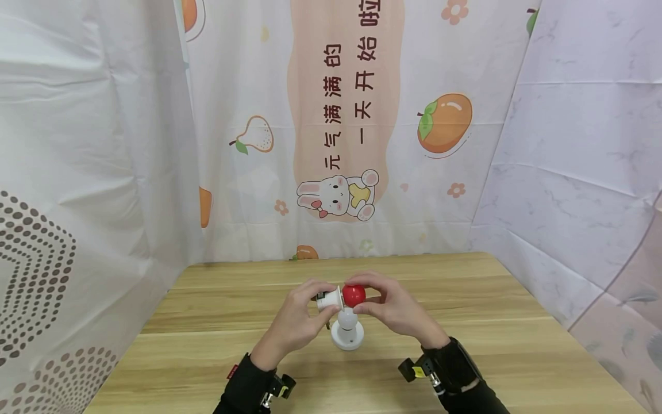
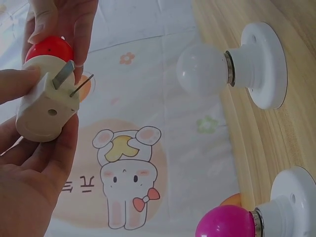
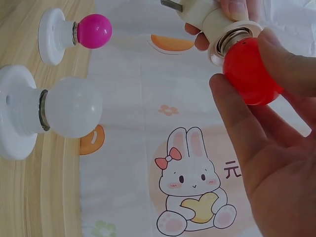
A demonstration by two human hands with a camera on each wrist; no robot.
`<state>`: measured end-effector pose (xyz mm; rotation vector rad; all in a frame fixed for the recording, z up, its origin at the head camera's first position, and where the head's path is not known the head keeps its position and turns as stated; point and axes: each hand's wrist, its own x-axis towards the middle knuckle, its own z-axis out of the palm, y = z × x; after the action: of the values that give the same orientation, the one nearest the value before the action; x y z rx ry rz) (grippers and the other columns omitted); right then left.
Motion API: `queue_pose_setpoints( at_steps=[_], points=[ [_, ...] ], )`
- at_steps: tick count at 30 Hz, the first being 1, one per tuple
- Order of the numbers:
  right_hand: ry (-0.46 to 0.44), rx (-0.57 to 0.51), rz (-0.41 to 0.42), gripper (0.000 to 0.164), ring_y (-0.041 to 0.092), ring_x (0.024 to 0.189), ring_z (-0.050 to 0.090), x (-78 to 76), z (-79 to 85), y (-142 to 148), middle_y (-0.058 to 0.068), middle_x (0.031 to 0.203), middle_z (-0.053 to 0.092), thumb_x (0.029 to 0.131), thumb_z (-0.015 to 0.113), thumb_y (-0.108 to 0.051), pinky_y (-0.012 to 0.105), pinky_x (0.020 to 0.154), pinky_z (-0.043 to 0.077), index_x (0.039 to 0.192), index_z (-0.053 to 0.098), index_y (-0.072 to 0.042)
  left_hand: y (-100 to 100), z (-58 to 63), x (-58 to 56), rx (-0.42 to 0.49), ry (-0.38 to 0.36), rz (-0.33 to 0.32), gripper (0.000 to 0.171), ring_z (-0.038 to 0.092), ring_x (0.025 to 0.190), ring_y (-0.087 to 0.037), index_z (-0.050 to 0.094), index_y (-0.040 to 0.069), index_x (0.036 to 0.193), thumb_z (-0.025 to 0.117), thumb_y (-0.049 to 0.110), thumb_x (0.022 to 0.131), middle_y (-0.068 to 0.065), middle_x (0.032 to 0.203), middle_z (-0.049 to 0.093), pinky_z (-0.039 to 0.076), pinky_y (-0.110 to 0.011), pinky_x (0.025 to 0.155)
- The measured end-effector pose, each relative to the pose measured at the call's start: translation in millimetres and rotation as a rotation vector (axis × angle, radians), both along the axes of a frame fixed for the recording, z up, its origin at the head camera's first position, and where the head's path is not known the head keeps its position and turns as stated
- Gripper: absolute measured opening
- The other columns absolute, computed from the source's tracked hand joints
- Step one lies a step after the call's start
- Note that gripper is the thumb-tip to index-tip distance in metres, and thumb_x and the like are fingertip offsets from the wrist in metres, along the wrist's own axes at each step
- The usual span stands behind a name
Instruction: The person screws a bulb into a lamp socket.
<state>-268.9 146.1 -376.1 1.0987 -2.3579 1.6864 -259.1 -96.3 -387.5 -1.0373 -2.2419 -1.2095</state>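
My left hand (image 1: pixel 295 319) grips a white plug-in lamp socket (image 1: pixel 328 299) above the table. Two flat metal prongs (image 2: pixel 63 75) stick out of the socket's back in the left wrist view. With thumb and fingertips, my right hand (image 1: pixel 395 306) pinches a red light bulb (image 1: pixel 354 296). The bulb's metal screw base (image 3: pixel 231 40) sits at the socket's mouth, with some thread showing in the right wrist view. Beneath both hands, a white bulb (image 1: pixel 347 319) stands upright in a round white lamp holder (image 1: pixel 347 340).
A magenta bulb (image 3: pixel 95 31) stands in a second white lamp holder (image 3: pixel 51 37), hidden from the head view. The wooden table (image 1: pixel 233 322) reaches back to a printed curtain (image 1: pixel 248 190). More curtains hang at the left and right sides.
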Motion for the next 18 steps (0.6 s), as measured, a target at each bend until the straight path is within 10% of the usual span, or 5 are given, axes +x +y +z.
queue_pose_setpoints(
  at_steps=[18],
  points=[
    [-0.032,0.085,-0.099,0.046,0.029,0.108,0.062,3.3,3.7,-1.9,0.011,0.126,0.066,0.095,0.073,-0.02,0.032,0.082,0.058,0.135,0.063,-0.001,0.9,0.0,1.3,-0.012,-0.002,0.001,0.031,0.063,0.104,-0.015,0.069,0.004,0.119,0.078,0.008,0.089,-0.003,0.114,0.068,0.055,-0.034,0.088]
  ],
)
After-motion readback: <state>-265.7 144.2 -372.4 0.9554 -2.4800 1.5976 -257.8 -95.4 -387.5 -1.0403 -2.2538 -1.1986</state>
